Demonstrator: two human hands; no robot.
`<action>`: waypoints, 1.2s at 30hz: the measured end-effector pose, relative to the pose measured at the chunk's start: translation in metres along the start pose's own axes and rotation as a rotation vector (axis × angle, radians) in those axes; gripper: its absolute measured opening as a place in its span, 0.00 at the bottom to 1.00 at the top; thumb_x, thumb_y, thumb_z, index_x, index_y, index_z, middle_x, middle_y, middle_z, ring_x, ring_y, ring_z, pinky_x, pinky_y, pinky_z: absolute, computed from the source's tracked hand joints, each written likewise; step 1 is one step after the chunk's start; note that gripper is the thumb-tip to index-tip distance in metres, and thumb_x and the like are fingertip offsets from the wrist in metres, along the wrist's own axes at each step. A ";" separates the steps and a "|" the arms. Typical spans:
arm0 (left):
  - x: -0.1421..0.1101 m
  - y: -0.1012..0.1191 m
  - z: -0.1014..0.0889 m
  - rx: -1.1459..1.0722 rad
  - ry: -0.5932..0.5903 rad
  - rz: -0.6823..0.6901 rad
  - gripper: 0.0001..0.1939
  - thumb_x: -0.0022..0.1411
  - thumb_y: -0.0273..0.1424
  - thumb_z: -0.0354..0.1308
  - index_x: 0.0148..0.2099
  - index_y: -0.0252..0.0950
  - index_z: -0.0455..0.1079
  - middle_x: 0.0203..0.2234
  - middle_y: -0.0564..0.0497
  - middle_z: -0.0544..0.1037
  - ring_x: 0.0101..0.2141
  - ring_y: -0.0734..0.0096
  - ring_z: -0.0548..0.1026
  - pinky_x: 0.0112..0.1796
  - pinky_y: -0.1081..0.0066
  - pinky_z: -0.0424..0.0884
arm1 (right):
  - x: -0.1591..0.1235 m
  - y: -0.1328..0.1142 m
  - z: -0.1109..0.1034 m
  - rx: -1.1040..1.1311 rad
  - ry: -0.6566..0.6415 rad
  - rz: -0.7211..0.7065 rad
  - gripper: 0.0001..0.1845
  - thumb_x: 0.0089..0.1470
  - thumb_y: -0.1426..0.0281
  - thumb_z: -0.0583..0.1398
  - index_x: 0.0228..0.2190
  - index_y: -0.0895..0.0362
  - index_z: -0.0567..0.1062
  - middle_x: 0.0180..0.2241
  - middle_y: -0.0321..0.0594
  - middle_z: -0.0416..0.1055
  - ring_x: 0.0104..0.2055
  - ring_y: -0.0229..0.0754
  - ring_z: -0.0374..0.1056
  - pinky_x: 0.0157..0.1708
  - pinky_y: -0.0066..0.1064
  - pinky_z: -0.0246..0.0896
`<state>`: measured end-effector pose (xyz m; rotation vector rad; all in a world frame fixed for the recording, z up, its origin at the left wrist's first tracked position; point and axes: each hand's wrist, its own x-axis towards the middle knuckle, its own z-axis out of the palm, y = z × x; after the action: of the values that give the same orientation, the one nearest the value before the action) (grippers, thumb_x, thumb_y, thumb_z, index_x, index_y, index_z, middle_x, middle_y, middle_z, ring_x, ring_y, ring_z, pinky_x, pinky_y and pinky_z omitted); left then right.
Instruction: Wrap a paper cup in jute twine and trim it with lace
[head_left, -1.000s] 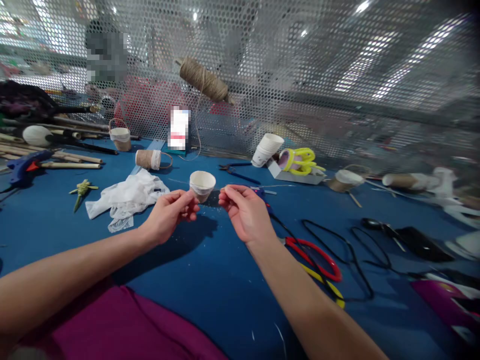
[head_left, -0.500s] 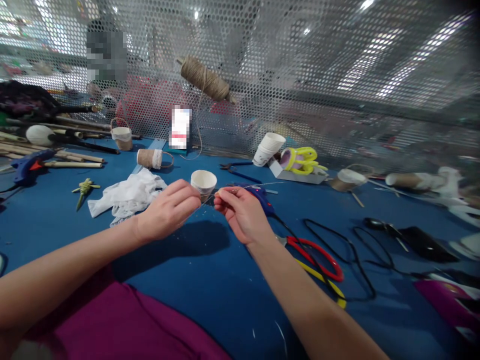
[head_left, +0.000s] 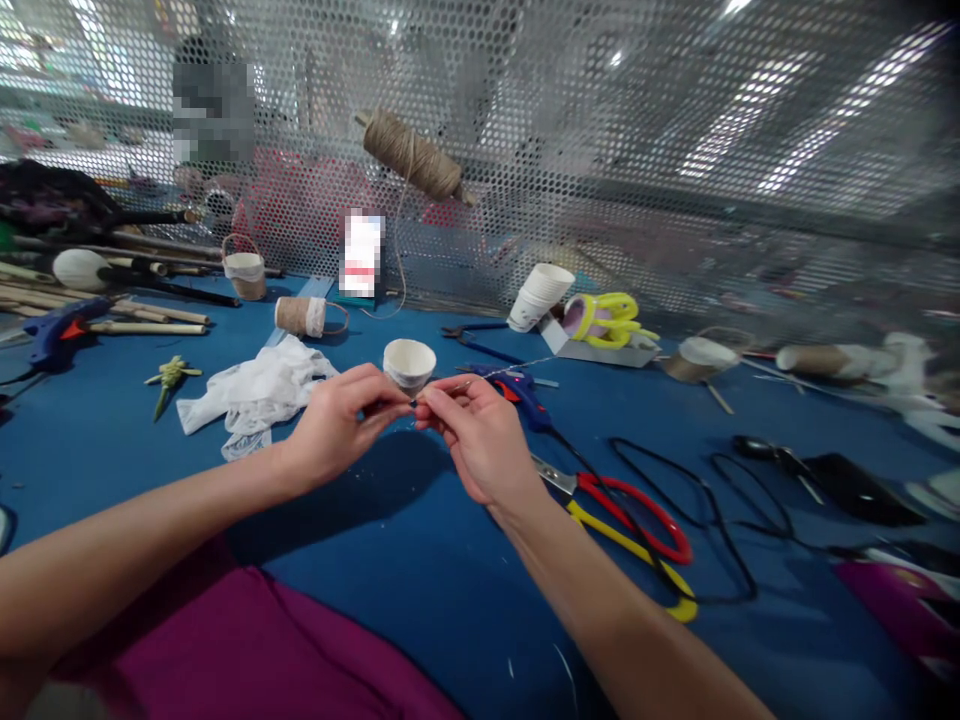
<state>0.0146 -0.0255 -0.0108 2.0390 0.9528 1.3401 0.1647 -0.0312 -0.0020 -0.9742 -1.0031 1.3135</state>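
Both hands meet in front of a small white-rimmed cup [head_left: 409, 362] that stands upright on the blue table. My left hand [head_left: 341, 420] is closed in a pinch, its fingertips at one end of a thin twisted strand of twine. My right hand [head_left: 476, 430] pinches the same twine [head_left: 517, 366], whose loose end sticks out to the right past the fingers. The fingertips of the two hands nearly touch. Exactly how the strand lies between them is partly hidden. Crumpled white lace [head_left: 259, 390] lies left of my left hand.
Beyond my right hand lies a blue glue gun [head_left: 529, 400]; nearer are red-and-yellow-handled scissors [head_left: 637, 515] and a black cord [head_left: 705, 500]. Twine-wrapped little baskets [head_left: 300, 316], stacked paper cups [head_left: 538, 297] and a twine spool [head_left: 412, 155] are toward the mesh. Sticks [head_left: 150, 325] lie left.
My hands have come closer together, the right one moving left and slightly down. The gap between their fingertips has narrowed, with the twine still pinched.
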 end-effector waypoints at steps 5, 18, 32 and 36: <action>0.000 0.009 0.012 -0.905 -0.124 -0.819 0.07 0.56 0.28 0.55 0.27 0.30 0.65 0.16 0.58 0.60 0.16 0.85 0.55 0.18 0.82 0.54 | -0.001 0.001 -0.002 -0.227 -0.005 -0.218 0.06 0.43 0.71 0.63 0.25 0.58 0.69 0.19 0.32 0.71 0.22 0.34 0.68 0.27 0.30 0.65; -0.004 -0.019 -0.006 0.608 -0.077 0.644 0.08 0.62 0.22 0.46 0.38 0.31 0.67 0.32 0.44 0.73 0.32 0.72 0.70 0.33 0.72 0.69 | 0.023 -0.002 -0.019 0.046 0.114 0.142 0.05 0.37 0.75 0.63 0.20 0.59 0.70 0.16 0.33 0.68 0.21 0.32 0.65 0.25 0.27 0.62; -0.001 -0.013 -0.004 0.586 -0.026 0.519 0.07 0.62 0.25 0.50 0.38 0.31 0.69 0.32 0.45 0.74 0.30 0.73 0.71 0.30 0.74 0.69 | 0.006 0.003 -0.004 -0.059 0.055 0.028 0.08 0.39 0.73 0.63 0.24 0.58 0.68 0.18 0.31 0.69 0.22 0.33 0.67 0.26 0.28 0.64; 0.005 -0.011 -0.001 -0.006 -0.094 -0.029 0.04 0.57 0.28 0.56 0.31 0.33 0.70 0.23 0.51 0.72 0.23 0.78 0.67 0.24 0.77 0.65 | 0.005 0.001 -0.005 -0.078 0.042 -0.005 0.08 0.39 0.73 0.64 0.24 0.58 0.69 0.18 0.31 0.69 0.22 0.34 0.68 0.26 0.29 0.65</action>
<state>0.0120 -0.0153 -0.0155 2.0566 0.9323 1.2189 0.1690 -0.0261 -0.0045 -1.0532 -1.0300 1.2526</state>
